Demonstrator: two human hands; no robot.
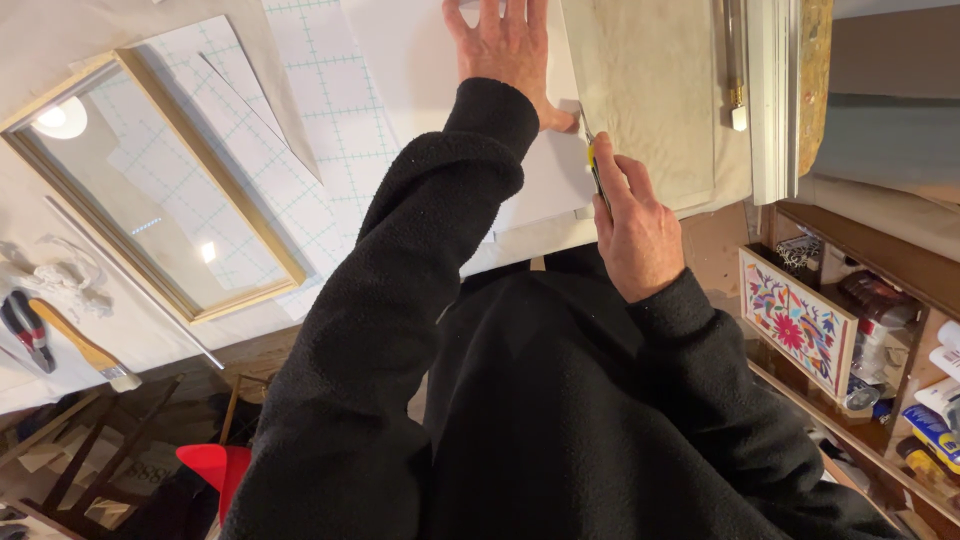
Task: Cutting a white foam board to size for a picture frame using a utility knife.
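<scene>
Right hand (635, 235): fingers curled tight around a yellow-handled utility knife (595, 170), thumb along the top, blade tip pointing away from the body and touching the white sheet (545, 175). Left hand (505, 50): fingers spread flat and pressed down on the same white sheet, thumb stretched toward the blade and just beside its tip; nothing is gripped. The fingertips run past the top edge of the view.

All positions below are given relative to the white sheet. A beige board (650, 90) lies on its right side, its left edge meeting the knife line. Further right, a thin metal tool (735, 70) rests near a white moulded frame piece (772, 100). To the left lies a gridded cutting mat (330, 110), and beyond it a gold-edged glazed frame (150, 190). Far left, a wooden-handled brush (85, 345) sits beside red-handled pliers (28, 332). Lower right, off the bench, stands a floral embroidered panel (797, 322) in a shelf of supplies.
</scene>
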